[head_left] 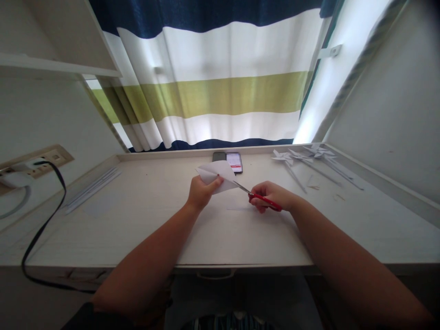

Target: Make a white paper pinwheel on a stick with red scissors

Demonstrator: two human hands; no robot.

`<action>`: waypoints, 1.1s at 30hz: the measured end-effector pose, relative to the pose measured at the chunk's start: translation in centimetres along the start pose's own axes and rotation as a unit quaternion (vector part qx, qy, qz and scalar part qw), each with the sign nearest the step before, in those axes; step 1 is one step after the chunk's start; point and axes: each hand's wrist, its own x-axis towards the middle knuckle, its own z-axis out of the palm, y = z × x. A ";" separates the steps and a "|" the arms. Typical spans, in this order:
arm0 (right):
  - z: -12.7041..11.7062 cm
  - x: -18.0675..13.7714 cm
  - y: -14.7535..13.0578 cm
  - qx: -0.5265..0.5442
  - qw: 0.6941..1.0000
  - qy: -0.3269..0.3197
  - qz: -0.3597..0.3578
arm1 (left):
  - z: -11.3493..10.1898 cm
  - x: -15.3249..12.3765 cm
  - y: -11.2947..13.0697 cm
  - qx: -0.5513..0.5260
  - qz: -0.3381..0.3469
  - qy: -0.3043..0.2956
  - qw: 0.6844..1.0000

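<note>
My left hand (202,189) pinches a sheet of white paper (225,172) above the middle of the desk, its thumb lying on top. The paper has a crease or slit and a small dark reddish spot by the thumb. In my right hand (271,195) is a pair of scissors (264,200) with red handles, my fingers closed round them. The blades point left, and their tips meet the paper's right edge. Whether the blades are parted is too small to tell.
Two phones (234,162) lie behind the paper, one with a lit screen. Paper pinwheels (283,157) on white sticks rest at the back right. White paper sticks (92,189) lie at the left. A black cable (44,224) hangs from a wall socket (51,158) over the desk's left side.
</note>
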 end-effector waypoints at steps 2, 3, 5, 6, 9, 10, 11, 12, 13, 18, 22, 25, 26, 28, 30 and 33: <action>0.0 0.0 0.0 -0.002 1.000 -0.001 0.001 | 0.0 0.0 0.0 0.002 0.000 -0.002 1.000; 0.1 0.0 0.0 -0.003 1.000 0.000 0.001 | 0.0 0.0 0.0 0.004 0.000 -0.002 1.000; 0.1 0.1 0.0 -0.006 1.000 0.002 0.004 | -0.1 0.0 0.0 0.007 0.000 -0.001 1.000; 0.1 0.1 -0.1 -0.008 1.000 0.003 0.006 | -0.1 0.0 0.0 0.008 0.000 -0.001 1.000; 0.2 0.1 -0.2 -0.014 1.000 0.008 0.009 | -0.1 -0.1 0.0 0.010 -0.001 -0.002 1.000; 0.2 0.1 -0.2 -0.016 1.000 0.009 0.009 | -0.1 -0.1 0.0 0.010 -0.002 -0.001 1.000; 0.2 0.1 -0.2 -0.019 1.000 0.010 0.009 | -0.1 -0.1 0.1 0.010 -0.002 -0.001 1.000; 0.2 0.1 -0.2 -0.022 1.000 0.011 0.009 | -0.1 -0.1 0.1 0.011 -0.003 0.000 1.000; 0.2 0.1 -0.2 -0.025 1.000 0.012 0.009 | -0.1 -0.1 0.1 0.011 -0.003 0.000 1.000; 0.1 0.1 -0.1 -0.040 0.999 0.015 0.007 | -0.1 -0.1 0.3 0.011 -0.004 0.000 1.000; 0.1 0.2 0.0 -0.050 0.999 0.021 0.005 | -0.1 -0.1 0.3 0.012 -0.007 0.005 1.000; 0.0 0.2 0.0 -0.056 0.998 0.021 0.004 | -0.1 -0.1 0.3 0.012 -0.006 0.006 1.000; 0.0 0.1 0.0 -0.058 0.998 0.021 0.004 | -0.1 -0.1 0.3 0.012 -0.005 0.006 1.000; 0.0 0.1 0.0 -0.063 0.998 0.022 0.003 | 0.0 -0.1 0.3 0.011 -0.004 0.004 1.000; 0.0 0.1 -0.1 -0.069 0.997 0.025 0.003 | 0.0 -0.1 0.3 0.010 -0.004 0.003 1.000; 0.0 0.1 -0.1 -0.078 0.997 0.028 0.004 | -0.1 -0.1 0.2 0.010 -0.003 0.002 1.000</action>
